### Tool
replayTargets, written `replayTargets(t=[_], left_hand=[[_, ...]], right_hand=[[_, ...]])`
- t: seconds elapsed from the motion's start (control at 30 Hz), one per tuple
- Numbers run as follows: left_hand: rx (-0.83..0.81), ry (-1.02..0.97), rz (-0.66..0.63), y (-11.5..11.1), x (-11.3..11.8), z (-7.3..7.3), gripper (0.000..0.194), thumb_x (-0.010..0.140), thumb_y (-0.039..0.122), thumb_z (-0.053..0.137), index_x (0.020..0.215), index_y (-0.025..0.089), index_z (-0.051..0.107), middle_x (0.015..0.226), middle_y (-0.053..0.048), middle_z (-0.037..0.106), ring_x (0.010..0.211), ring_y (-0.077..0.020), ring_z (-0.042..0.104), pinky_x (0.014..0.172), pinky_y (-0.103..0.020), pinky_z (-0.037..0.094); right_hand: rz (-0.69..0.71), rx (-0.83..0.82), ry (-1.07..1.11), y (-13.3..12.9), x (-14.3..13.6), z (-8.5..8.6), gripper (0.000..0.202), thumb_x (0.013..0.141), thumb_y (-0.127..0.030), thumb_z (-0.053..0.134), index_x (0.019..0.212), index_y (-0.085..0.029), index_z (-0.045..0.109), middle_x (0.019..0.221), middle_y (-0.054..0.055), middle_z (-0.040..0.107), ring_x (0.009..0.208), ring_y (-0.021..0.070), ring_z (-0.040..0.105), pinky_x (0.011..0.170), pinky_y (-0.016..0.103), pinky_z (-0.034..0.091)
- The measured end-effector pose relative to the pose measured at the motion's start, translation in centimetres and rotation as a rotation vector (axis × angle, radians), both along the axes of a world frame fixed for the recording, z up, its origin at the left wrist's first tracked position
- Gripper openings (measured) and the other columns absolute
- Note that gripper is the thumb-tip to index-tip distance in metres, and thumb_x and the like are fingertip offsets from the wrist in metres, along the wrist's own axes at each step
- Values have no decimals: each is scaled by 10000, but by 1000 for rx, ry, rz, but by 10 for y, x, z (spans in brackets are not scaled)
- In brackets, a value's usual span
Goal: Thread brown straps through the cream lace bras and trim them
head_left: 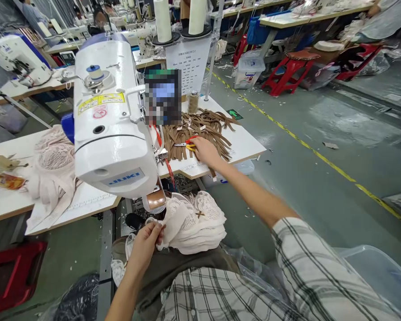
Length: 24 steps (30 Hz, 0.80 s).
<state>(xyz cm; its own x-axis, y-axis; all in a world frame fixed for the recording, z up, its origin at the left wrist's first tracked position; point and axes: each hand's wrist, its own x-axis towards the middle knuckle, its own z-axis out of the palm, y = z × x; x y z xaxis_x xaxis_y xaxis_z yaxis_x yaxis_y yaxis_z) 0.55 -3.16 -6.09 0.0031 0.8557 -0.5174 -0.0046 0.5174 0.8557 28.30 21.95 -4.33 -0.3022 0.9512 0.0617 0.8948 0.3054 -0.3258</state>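
My left hand (144, 244) is closed in a pinch on the edge of a cream lace bra (194, 216), just below the head of the white sewing machine (115, 147). The bra lies on a stack of similar pieces over my lap, with a small brown bow at its front. Out on the table to the right, my right hand (205, 152) has its fingers around the red and yellow handles of the scissors (189, 146). The blades point left, over a pile of brown fabric strips (217, 122). Part of my grip there is hidden.
More pale lace bras (55, 160) lie left of the machine, near an orange snack packet (6, 180). White thread cones (162, 21) and a small jar (193, 102) stand behind the strips. Red stools (289, 69) and a clear bin (249, 69) stand on the floor.
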Motion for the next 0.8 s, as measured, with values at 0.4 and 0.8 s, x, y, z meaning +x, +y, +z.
replayTargets(t=[0.4,0.8], left_hand=[[-46,-225,157,-1,-2,13,455,658,525,838,766,117,669,652,24,553,554,-54,446,524,-167,370],[-62,-404,224,-6,5,14,346,707,415,817,690,113,648,663,-1,592,543,-50,485,517,-170,382]], right_hand=[[61,42,-138,8,41,21,362,974,-290,449,1273,-91,497,1201,212,629,968,253,628,789,317,446],[424,-96,178,-251,5,4,337,945,-384,572,1240,-220,578,1141,96,659,955,226,669,748,338,558]])
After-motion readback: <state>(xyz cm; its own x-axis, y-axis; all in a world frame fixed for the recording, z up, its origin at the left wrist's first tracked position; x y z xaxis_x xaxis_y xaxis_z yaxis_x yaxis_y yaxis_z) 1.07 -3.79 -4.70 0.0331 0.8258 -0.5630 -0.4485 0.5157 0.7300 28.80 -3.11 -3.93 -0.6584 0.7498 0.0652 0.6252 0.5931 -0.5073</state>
